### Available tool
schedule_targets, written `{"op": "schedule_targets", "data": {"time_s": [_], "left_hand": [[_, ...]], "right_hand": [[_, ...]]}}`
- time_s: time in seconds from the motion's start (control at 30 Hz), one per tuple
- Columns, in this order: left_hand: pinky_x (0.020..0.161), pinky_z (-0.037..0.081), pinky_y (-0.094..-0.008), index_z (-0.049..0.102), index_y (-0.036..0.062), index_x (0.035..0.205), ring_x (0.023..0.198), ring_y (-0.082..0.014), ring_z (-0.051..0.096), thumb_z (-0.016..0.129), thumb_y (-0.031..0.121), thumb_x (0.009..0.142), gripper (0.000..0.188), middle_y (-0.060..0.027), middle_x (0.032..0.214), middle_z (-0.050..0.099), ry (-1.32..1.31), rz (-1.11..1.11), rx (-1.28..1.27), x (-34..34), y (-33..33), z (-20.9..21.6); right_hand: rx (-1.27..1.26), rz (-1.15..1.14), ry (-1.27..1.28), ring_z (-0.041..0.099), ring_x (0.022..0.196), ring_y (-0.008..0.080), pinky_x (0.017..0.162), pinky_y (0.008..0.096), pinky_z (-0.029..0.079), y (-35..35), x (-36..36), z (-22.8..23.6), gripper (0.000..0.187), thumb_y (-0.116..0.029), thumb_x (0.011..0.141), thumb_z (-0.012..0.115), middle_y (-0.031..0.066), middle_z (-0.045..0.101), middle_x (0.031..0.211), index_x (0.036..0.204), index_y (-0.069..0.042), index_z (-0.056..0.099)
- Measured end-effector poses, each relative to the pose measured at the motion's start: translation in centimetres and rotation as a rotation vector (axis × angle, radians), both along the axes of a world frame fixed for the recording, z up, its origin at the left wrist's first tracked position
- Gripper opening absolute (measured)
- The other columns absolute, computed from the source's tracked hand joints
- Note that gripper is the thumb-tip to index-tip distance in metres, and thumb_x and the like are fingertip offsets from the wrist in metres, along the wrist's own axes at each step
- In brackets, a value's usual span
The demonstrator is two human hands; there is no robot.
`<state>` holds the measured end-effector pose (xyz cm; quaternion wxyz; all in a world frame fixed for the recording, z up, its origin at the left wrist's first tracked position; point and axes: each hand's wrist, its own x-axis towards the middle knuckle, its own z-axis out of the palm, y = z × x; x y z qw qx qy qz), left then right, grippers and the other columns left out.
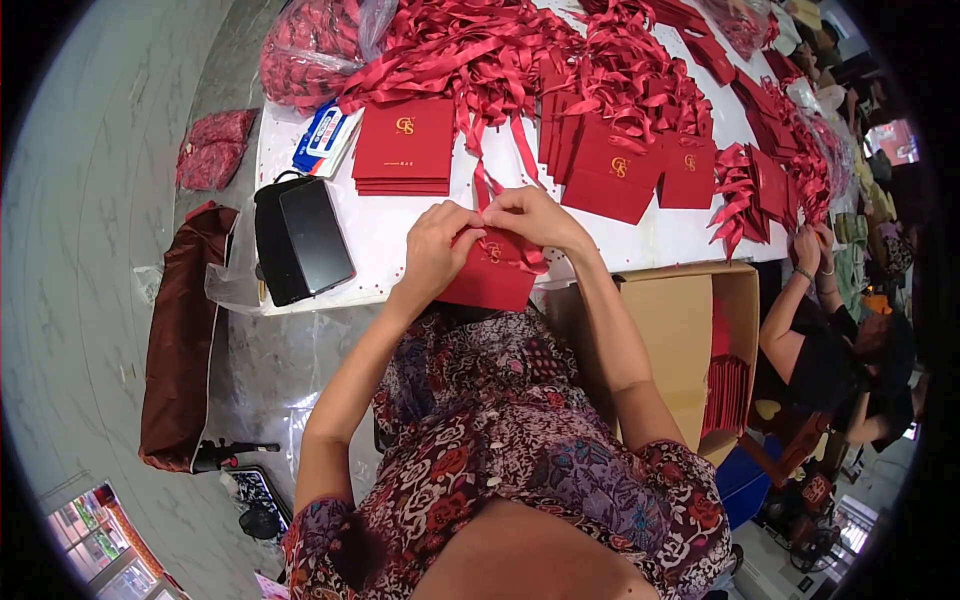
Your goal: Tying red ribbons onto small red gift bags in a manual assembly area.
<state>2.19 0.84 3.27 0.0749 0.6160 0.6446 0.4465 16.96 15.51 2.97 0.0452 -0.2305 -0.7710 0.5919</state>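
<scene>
A small red paper gift bag (497,288) with a gold emblem lies at the table's near edge, in front of my body. Over its top edge, my left hand (440,245) pinches a red ribbon (482,185) between thumb and fingers. Close beside it, my right hand (537,218) pinches the same ribbon, its fingertips almost meeting the left ones. Part of the ribbon hangs over the bag's right side below my right hand. My fingers hide the spot where ribbon and bag meet.
A stack of red bags (405,150) and a heap of red ribbons (470,55) lie beyond. Left are a smartphone (316,236) on a black pouch and tissue packs (328,135). An open cardboard box (668,345) with red bags stands right, near another person's hands (812,250).
</scene>
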Motion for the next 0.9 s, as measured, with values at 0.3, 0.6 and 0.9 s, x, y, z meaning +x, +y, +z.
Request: {"op": "schedule_targets", "data": {"time_s": [0.3, 0.6, 0.9], "left_hand": [[0.064, 0.05, -0.0325, 0.069, 0.0022, 0.088, 0.072, -0.023, 0.063, 0.076, 0.002, 0.076, 0.013, -0.0092, 0.081, 0.062, -0.063, -0.154, 0.049, -1.0, -0.6, 0.0], [0.064, 0.05, -0.0363, 0.067, 0.0038, 0.091, 0.072, -0.0281, 0.062, 0.073, 0.007, 0.083, 0.011, -0.0109, 0.084, 0.061, -0.125, -0.069, -0.061, 0.8, -0.9, -0.8], [0.092, 0.045, -0.0404, 0.064, 0.0027, 0.115, 0.105, -0.0332, 0.056, 0.069, 0.006, 0.085, 0.031, -0.0153, 0.116, 0.06, 0.047, 0.281, -0.011, 0.5, -4.3, -5.2]], "right_hand": [[-0.104, 0.073, 0.13, 0.063, 0.085, 0.0108, 0.078, 0.0263, 0.05, 0.1, -1.2, -1.3, 0.017, -0.013, 0.092, 0.066, 0.0056, 0.07, 0.091, 0.098, 0.001, 0.073], [0.088, -0.541, 0.164, 0.065, 0.074, 0.0168, 0.069, 0.0304, 0.05, 0.6, -2.6, -3.5, 0.027, -0.027, 0.087, 0.07, 0.0104, 0.068, 0.081, 0.087, -0.001, 0.074], [0.545, -0.522, 0.217, 0.064, 0.084, 0.0326, 0.074, 0.04, 0.05, -4.2, 2.9, -4.3, 0.017, -0.018, 0.093, 0.062, 0.0146, 0.064, 0.091, 0.098, -0.003, 0.069]]}}
